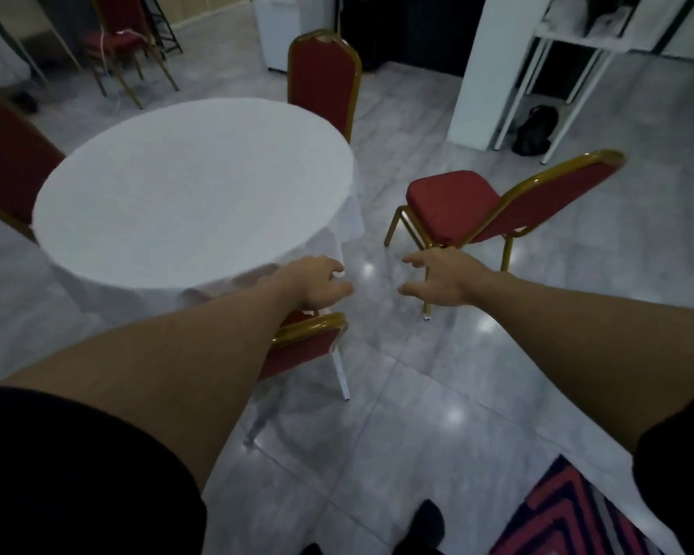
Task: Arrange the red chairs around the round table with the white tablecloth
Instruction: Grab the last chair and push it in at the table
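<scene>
The round table [193,190] with a white tablecloth stands left of centre. A red chair with a gold frame [305,346] is tucked under its near edge, below my left hand [321,286], which hovers just above the backrest with fingers loosely curled and empty. My right hand [437,282] is open, fingers spread, in the air in front of another red chair [481,210] that stands apart on the floor to the table's right, facing the table. A third red chair [323,78] is at the table's far side, and a fourth [9,162] at its left.
A spare red chair [121,42] stands at the back left. A white shelf unit [537,54] with a dark bag [535,128] under it is at the back right. A patterned rug [569,514] lies at the lower right on the grey tiled floor.
</scene>
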